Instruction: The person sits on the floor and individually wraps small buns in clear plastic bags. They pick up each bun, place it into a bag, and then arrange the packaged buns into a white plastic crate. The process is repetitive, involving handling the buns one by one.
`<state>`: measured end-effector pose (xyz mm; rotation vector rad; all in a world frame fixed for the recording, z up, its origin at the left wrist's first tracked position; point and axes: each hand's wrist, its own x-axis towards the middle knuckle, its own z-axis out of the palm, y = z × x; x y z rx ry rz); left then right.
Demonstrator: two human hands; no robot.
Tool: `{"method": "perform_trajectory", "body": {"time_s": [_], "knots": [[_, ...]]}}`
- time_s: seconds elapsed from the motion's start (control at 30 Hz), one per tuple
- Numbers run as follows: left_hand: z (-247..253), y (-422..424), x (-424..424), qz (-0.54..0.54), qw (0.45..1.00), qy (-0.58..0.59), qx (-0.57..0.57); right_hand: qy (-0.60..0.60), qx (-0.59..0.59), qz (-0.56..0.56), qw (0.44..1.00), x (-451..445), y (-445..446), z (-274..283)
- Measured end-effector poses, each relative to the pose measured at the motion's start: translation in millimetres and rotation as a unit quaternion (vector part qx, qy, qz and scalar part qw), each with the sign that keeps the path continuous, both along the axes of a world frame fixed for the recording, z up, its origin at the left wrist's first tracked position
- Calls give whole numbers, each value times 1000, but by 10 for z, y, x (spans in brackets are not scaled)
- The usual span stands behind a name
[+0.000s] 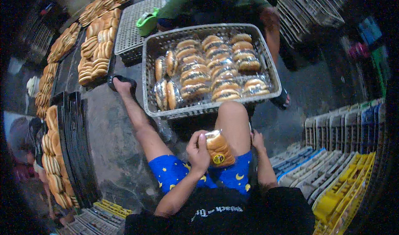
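My left hand (199, 151) holds a bread bun in clear plastic wrap (220, 151) by its upper left side, above my lap; a round yellow sticker is on the wrap. My right hand (257, 140) is low beside my right knee, partly hidden by the leg; whether it holds anything does not show. Beyond my knees stands a large grey plastic crate (190, 112). In it lie rows of wrapped buns with a dark filling (194, 74), with two pairs of wrapped buns (166, 94) standing at its left side.
Unwrapped buns (96, 48) fill trays at the left, near dark stacked trays (78, 147). A green plastic container (147, 22) stands on an upturned grey crate (129, 32). Another person (215, 1) sits behind the large crate. Stacked grey, blue and yellow crates (339, 185) stand at the right.
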<state>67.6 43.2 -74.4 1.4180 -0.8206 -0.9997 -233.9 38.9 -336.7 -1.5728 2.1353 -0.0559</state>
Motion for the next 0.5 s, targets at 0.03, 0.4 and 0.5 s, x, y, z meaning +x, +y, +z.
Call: {"method": "perform_trajectory", "body": {"time_s": [0.03,0.4,0.5], "knots": [[-33,31,29,13,1000,-8,4,-15,-45,38,998,-59,-18,-109],[-396,143,511,78,994,-73,-21,32,217,-39,975,-158,479,487],[-299,48,470,81,972,-193,-104,-387,-52,-20,920,123,34,1357]]}}
